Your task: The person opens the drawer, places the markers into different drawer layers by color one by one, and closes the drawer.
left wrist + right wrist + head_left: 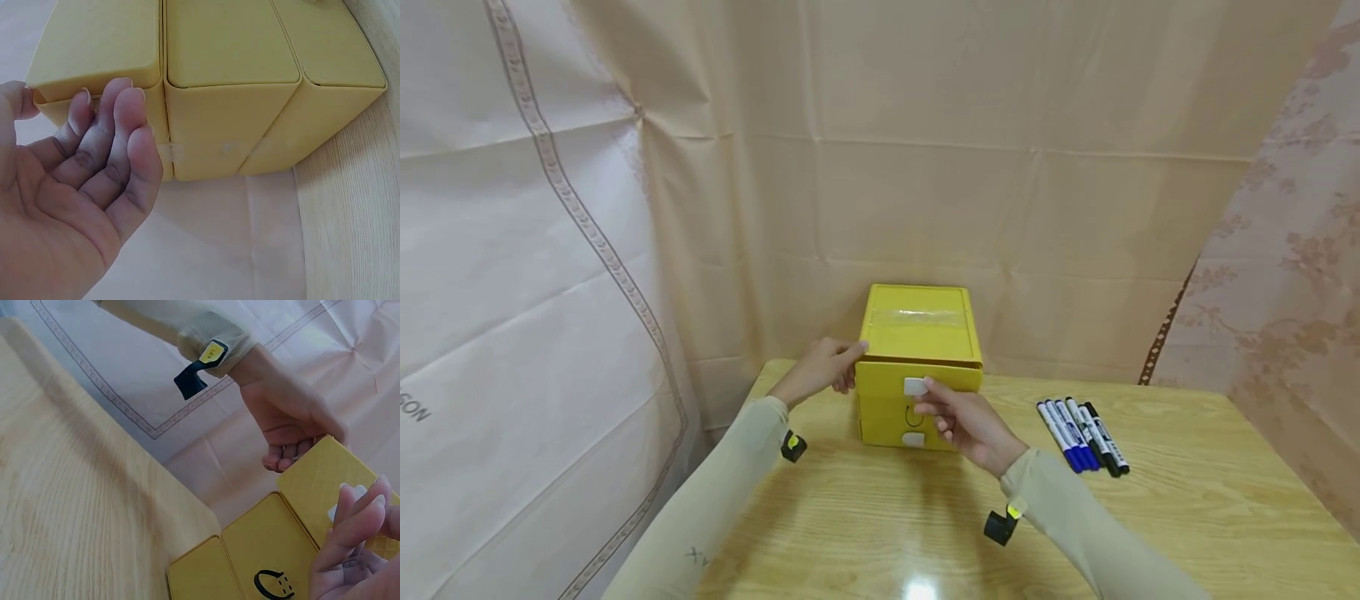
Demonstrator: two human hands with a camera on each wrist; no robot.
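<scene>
A yellow box of stacked drawers [917, 335] stands on the table, clear tape across its top. Its top drawer [878, 382] juts slightly forward, leaving a dark gap under the upper edge. My right hand [976, 427] pinches the white tab [914, 386] on that drawer's front. At the box's upper left front corner is my left hand [822, 367], thumb at the top edge. In the left wrist view its loosely bent fingers [145, 156] lie beside the box's side. A black curved drawing [270, 586] marks the middle drawer, and another white tab [913, 439] sits lower down.
Several blue and black markers [1082, 435] lie side by side on the wooden table [1195, 483], right of the box. Beige cloth [910, 183] hangs behind the table, and a pale sheet [512, 333] hangs at the left.
</scene>
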